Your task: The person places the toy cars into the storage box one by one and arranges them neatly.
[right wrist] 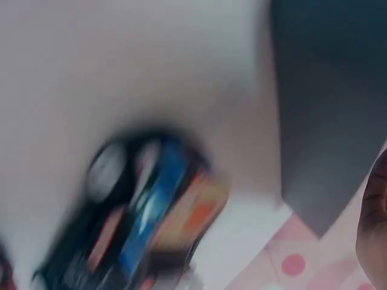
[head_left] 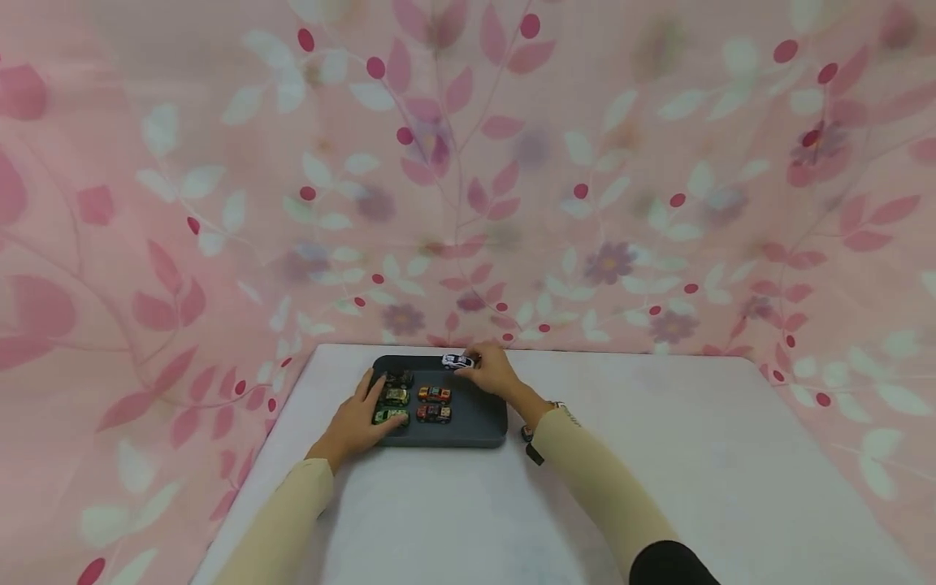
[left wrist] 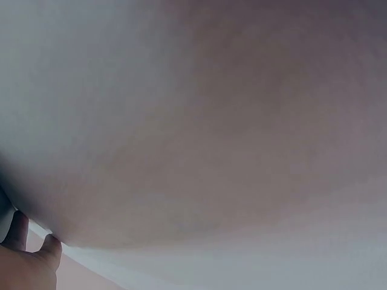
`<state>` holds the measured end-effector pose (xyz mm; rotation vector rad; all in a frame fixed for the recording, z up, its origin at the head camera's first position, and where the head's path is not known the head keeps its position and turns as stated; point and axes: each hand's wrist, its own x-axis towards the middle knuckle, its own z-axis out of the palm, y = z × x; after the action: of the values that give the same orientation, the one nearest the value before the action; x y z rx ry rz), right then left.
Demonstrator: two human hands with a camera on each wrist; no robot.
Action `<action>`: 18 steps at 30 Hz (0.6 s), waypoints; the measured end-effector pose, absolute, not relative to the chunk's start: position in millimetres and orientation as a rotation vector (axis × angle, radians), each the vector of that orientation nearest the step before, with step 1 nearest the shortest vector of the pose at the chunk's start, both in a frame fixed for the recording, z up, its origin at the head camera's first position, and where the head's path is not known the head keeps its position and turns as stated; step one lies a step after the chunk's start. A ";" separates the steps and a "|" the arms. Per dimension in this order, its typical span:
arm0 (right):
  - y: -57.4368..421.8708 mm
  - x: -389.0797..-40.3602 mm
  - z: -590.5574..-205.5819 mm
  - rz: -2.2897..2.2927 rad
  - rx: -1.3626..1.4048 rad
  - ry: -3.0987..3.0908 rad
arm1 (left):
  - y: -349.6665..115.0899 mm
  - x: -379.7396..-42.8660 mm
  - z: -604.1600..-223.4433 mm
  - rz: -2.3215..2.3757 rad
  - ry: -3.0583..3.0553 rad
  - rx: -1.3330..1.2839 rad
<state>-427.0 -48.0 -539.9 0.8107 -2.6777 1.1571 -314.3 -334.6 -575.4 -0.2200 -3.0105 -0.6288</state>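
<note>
My right hand (head_left: 497,374) pinches a white toy car (head_left: 457,361) over the back edge of the dark grey tray (head_left: 478,422). Along the tray's left side lies my left hand (head_left: 354,424), fingers stretched and spread, the thumb overlapping a light green toy car (head_left: 390,417). Beside those fingers stand a green-yellow car (head_left: 396,396) and a dark car (head_left: 399,379), partly covered. To their right sit an orange car (head_left: 435,395) and a red-black car (head_left: 434,413). The left wrist view catches only some fingers (left wrist: 51,251) at its lower left corner.
A dark toy car with blue and orange markings (right wrist: 163,205) lies on the white table (head_left: 702,455) right of the tray, blurred in the right wrist view. In the head view my right forearm (head_left: 585,463) partly hides that spot. A pink floral cloth (head_left: 512,162) hangs behind.
</note>
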 end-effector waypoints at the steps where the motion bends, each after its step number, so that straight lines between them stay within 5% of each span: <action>1: -50.6 -427.7 -541.1 1.135 0.831 -2.682 | -332.9 -314.7 -575.2 -0.632 -3.010 -0.215; 18: -75.4 -433.0 -565.8 0.904 0.936 -2.809 | -336.2 -314.5 -577.3 -0.603 -2.986 -0.230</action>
<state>-433.0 -75.4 -565.8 0.9360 -2.8086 0.9041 -314.5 -336.2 -577.3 -0.2301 -2.9856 -0.6026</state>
